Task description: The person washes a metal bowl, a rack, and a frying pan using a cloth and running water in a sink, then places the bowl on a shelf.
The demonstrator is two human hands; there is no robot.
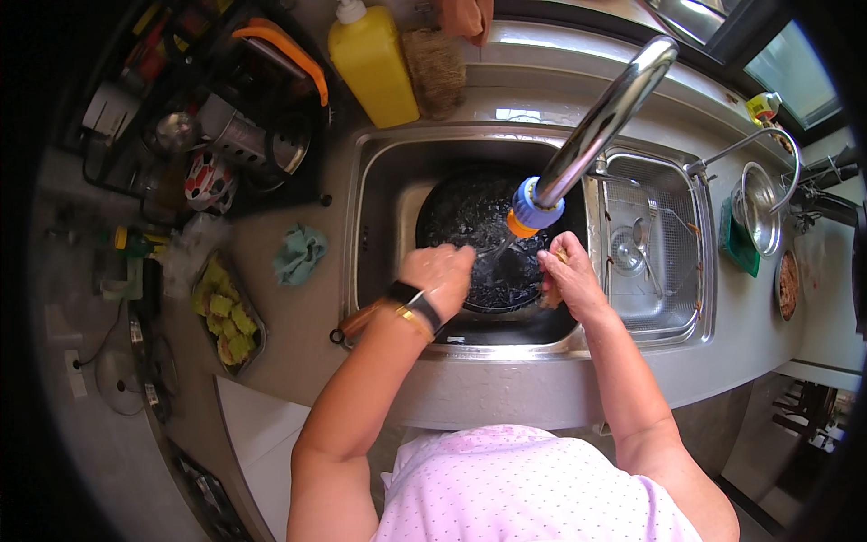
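A dark wok lies in the left basin of the steel sink, with rippling water inside it. Its wooden handle points to the lower left and passes under my left wrist. My left hand, blurred and wearing a dark wristband, is curled over the wok's near left side. Something thin and shiny shows by its fingertips; whether I grip it is unclear. At the wok's right side, my right hand pinches a tan scrubber. The chrome faucet, with a blue and orange nozzle, hangs above the wok.
The right basin holds a wire basket with a spoon and a fork. Left on the counter are a teal cloth and a tray of green pieces. A yellow pump bottle stands behind; a metal bowl sits right.
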